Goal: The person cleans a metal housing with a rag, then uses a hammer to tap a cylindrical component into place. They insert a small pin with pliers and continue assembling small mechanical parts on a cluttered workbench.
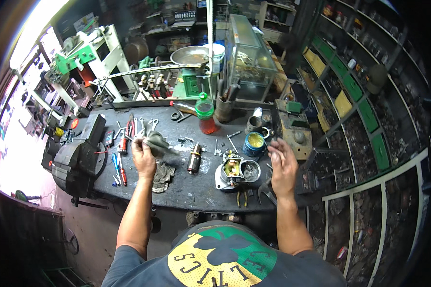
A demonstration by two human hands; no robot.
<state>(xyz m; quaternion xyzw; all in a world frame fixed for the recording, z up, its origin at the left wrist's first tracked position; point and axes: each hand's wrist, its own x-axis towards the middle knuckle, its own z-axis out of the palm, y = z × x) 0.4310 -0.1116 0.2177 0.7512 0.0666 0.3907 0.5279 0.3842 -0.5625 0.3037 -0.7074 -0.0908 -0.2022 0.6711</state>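
My left hand [143, 160] is closed on a grey rag [158, 142], lifted above the left part of the dark workbench [187, 189]; the rag's edge is blurred. A second crumpled cloth [164, 177] lies below it. My right hand [283, 167] is raised at the right, thumb and fingers drawn together; whatever they pinch is too small to make out. Near it stand a blue tin of yellow grease [255, 141] and an opened metal starter housing [232, 167] with a round cup [250, 171] beside it. A cylindrical motor part [194, 158] rests mid-bench.
A large bench vise [76, 158] is at the left, near screwdrivers [123, 172] and several wrenches [151, 123]. A bottle of red liquid [206, 117] stands at the back. Pliers [242, 197] and a hammer [267, 190] lie at the front right. Shelves [364, 105] line the right wall.
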